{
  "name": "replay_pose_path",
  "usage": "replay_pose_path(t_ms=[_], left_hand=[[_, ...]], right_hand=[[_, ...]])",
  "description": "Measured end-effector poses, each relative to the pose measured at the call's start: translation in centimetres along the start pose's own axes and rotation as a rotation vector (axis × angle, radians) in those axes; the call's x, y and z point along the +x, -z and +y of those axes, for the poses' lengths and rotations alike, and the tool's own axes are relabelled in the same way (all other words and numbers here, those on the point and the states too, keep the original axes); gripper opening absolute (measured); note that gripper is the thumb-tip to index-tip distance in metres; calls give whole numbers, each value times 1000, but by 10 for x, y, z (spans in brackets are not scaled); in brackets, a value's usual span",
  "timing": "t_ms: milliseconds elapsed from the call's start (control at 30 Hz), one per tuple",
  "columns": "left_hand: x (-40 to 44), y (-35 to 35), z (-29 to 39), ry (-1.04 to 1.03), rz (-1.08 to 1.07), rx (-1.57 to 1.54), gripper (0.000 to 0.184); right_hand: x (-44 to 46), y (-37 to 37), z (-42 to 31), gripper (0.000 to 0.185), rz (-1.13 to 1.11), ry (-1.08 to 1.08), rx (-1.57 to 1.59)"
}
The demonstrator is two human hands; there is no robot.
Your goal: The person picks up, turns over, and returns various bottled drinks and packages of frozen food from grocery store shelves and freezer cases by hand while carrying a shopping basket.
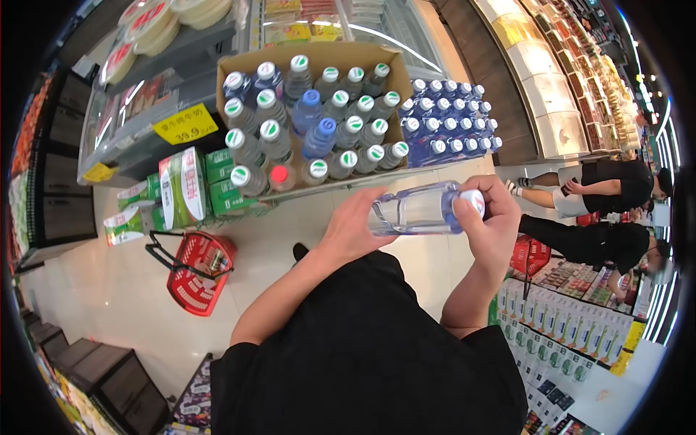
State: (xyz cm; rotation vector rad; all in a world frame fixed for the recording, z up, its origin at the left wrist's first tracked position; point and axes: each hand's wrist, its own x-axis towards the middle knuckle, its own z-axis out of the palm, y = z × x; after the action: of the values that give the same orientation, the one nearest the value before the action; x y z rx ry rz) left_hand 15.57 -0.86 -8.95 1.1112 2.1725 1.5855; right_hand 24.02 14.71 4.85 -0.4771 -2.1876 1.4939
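Observation:
A clear plastic water bottle (415,209) lies sideways in the air in front of my chest, its white cap (473,202) pointing right. My left hand (351,226) is closed around the base end. At the other end, my right hand (490,225) grips the neck, with the thumb against the cap and the fingers curled behind it. Just beyond the hands is an open cardboard box (312,53) of upright bottles. Most have white-and-green caps; two bluish bottles (318,138) have blue caps, and one cap is red (280,175).
Shrink-wrapped blue water bottles (449,123) stand right of the box. Green-and-white cartons (181,187) are at left, near a red shopping basket (202,274) on the floor. A freezer case (148,101) stands behind. Two people (609,239) are at the right beside stocked shelves.

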Motion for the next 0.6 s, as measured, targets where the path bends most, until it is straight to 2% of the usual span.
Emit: replay_pose_path(t_ms=[33,100,133,200,233,267,300,333,367,433,467,500,567,600], left_hand=[[-10,8,1,14,9,-13,70],[-30,24,5,339,-209,-276,68],[-42,26,2,362,-208,-284,68],[-60,35,-7,339,-147,-795,61],[-64,46,-10,349,-147,-787,61],[-64,57,-14,420,-289,-1085,62],[-66,62,-16,487,-433,-1390,65],[-72,59,-19,495,-442,-1458,80],[-75,57,-22,501,-448,-1463,80],[-73,57,-25,495,-671,-1835,91],[-76,54,-19,596,-639,-1853,97],[-78,48,-16,592,-648,-1843,97],[-81,32,-16,675,-697,-1952,97],[-80,25,-14,660,-745,-1962,99]], right_hand=[[-2,-9,-1,19,-16,-8,-11],[-3,-24,4,20,62,-131,209],[-7,-27,12,24,56,-122,197],[-22,-41,25,27,42,-160,212],[-29,-49,35,29,36,-172,222],[-42,-55,52,34,-41,-197,298],[-55,-59,71,41,-157,-209,402],[-64,-68,74,47,-197,-260,474],[-72,-81,73,53,-234,-306,548],[-79,-98,69,59,-242,-281,630],[-81,-102,68,65,-254,-261,713],[-81,-103,69,65,-249,-249,716],[-77,-100,74,73,-317,-361,766],[-72,-102,68,84,-282,-397,855]])
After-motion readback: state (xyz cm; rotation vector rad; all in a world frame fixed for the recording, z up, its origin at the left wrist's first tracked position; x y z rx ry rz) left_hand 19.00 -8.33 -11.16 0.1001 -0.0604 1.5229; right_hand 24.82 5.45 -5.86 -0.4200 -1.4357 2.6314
